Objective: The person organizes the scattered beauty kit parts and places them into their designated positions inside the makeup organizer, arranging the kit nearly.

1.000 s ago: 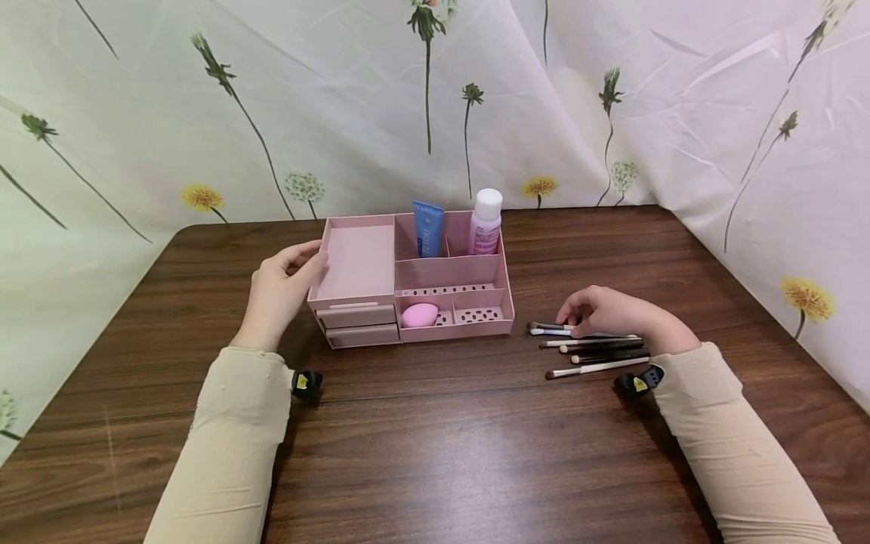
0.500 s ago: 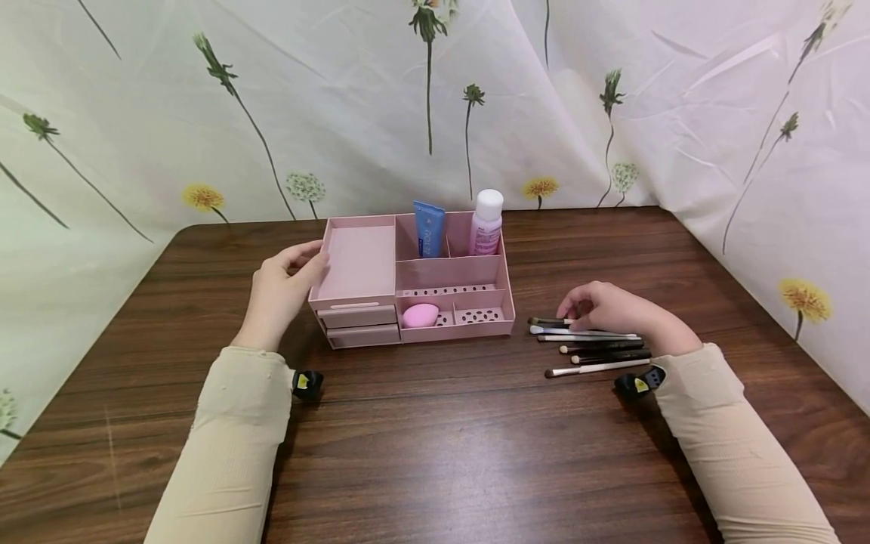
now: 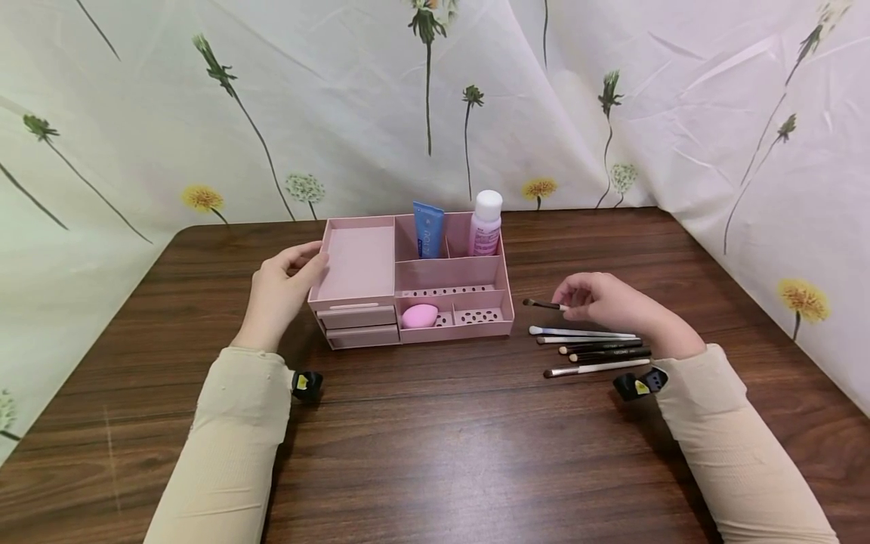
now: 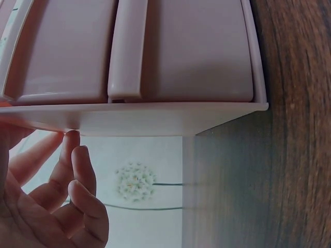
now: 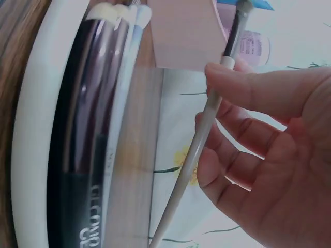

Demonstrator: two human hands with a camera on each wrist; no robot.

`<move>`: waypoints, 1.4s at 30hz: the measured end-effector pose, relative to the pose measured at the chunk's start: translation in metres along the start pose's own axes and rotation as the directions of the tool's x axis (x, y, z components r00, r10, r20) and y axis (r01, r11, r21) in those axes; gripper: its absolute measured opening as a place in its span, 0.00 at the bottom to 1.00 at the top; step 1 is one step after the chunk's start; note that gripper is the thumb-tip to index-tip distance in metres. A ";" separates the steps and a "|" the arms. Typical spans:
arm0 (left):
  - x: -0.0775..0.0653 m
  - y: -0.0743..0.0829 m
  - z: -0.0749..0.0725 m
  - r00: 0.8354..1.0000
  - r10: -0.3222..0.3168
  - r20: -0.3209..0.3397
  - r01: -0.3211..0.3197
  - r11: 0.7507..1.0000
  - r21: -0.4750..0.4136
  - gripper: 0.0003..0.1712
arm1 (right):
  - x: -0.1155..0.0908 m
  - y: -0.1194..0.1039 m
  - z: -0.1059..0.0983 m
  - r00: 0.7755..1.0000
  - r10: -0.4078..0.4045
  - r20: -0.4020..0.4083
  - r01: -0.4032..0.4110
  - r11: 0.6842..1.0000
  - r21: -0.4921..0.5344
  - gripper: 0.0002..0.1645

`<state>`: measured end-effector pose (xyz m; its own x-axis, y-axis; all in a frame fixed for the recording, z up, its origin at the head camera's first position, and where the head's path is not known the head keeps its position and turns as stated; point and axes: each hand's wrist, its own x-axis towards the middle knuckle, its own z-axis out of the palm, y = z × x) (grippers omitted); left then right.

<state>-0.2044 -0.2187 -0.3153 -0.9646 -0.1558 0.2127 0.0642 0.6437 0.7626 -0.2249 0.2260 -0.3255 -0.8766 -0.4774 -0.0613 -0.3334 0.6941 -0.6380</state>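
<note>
Brown wood-grain worktop (image 3: 435, 453) is filling the lower frame, and a white flowered cloth (image 3: 353, 113) is hanging behind. At the centre, a pink organizer (image 3: 359, 261) is carrying a tube (image 3: 428, 234) and a bottle (image 3: 485, 230) at its back and a sponge (image 3: 420, 316) in front. At centre left, the left hand (image 3: 279, 287) is resting its loosely bent fingers against the organizer's side, its sleeve (image 3: 231, 446) slanting up from the bottom edge. At centre right, the right hand (image 3: 605, 304) is pointing leftward, its fingers clamping a brush (image 3: 541, 304) by the handle; the brush is hovering above the worktop, its head facing left. Five more brushes (image 3: 601, 347) are lying just below.
</note>
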 end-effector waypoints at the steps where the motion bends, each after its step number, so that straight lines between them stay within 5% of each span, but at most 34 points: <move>1: 0.000 0.000 0.000 1.000 0.002 -0.001 -0.002 1.000 0.002 0.28 | -0.001 -0.002 0.000 1.000 -0.012 -0.012 0.012 1.000 -0.004 0.08; 11: 0.000 -0.001 0.000 1.000 0.004 -0.002 -0.004 1.000 0.004 0.28 | -0.004 -0.017 0.000 0.979 -0.096 -0.180 0.096 0.995 -0.005 0.09; 20: 0.000 -0.001 0.000 1.000 -0.005 0.001 0.005 1.000 -0.001 0.29 | -0.005 -0.026 -0.002 0.965 -0.027 -0.263 0.045 0.997 0.063 0.12; 29: 0.001 -0.001 0.000 1.000 0.005 -0.004 -0.005 1.000 -0.001 0.29 | -0.006 -0.032 -0.001 0.911 -0.056 -0.409 0.137 0.976 0.172 0.16; 34: 0.001 -0.001 0.000 1.000 -0.001 -0.002 0.001 1.000 -0.004 0.29 | -0.006 -0.034 -0.001 0.897 -0.041 -0.441 0.181 0.943 0.280 0.18; 42: 0.000 -0.001 0.000 1.000 -0.010 0.002 0.010 1.000 -0.005 0.29 | -0.005 -0.035 0.000 0.876 -0.027 -0.482 0.283 0.838 0.466 0.15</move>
<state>-0.2048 -0.2193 -0.3159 -0.9656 -0.1606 0.2044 0.0562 0.6387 0.7674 -0.2086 0.2038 -0.3032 -0.9259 -0.1773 0.3337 -0.3654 0.1957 -0.9100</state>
